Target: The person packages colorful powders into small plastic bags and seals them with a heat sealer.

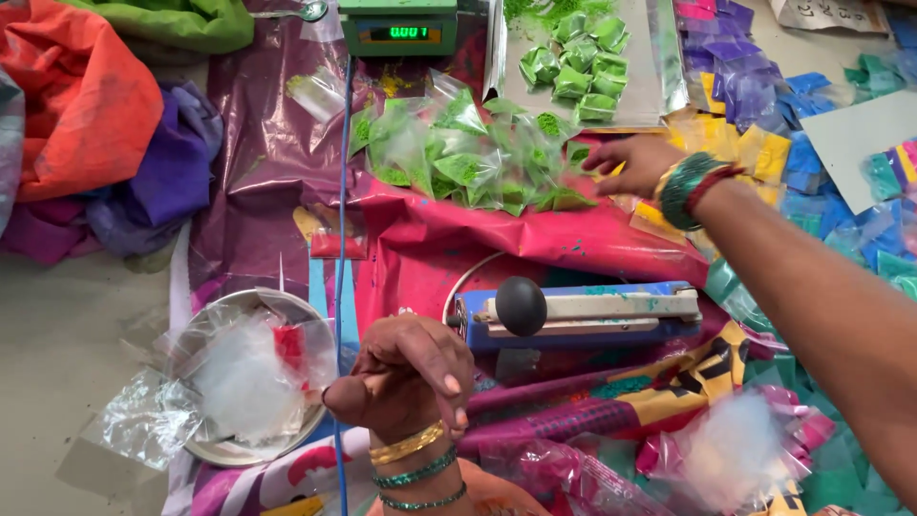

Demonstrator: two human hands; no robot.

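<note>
- The right hand [638,164] is stretched far forward, palm down, over the near edge of a heap of small clear packets of green powder [468,158]; its fingers [604,153] are spread loosely and point toward the heap, and I can't tell whether they actually touch a packet.
- Green and red bangles [693,186] sit on that wrist.
- The left hand [406,377] is close to the body, curled in a loose fist with the fingers pressed together; whether anything is pinched inside I cannot tell.
- Gold and green bangles [413,459] ring the left wrist.
- Just beside the left hand lies a blue heat sealer [583,313] with a black knob [521,306] on its pale arm.
- To the left, a round metal plate [234,449] holds empty clear plastic bags [244,377].
- At the back stands a green digital scale [399,29], and next to it a metal tray [650,91] with folded green packets [578,62].
- Blue, purple and yellow packets [764,115] are scattered to the right.
- Everything rests on crumpled pink and maroon plastic sheeting [430,234] spread over the floor.
</note>
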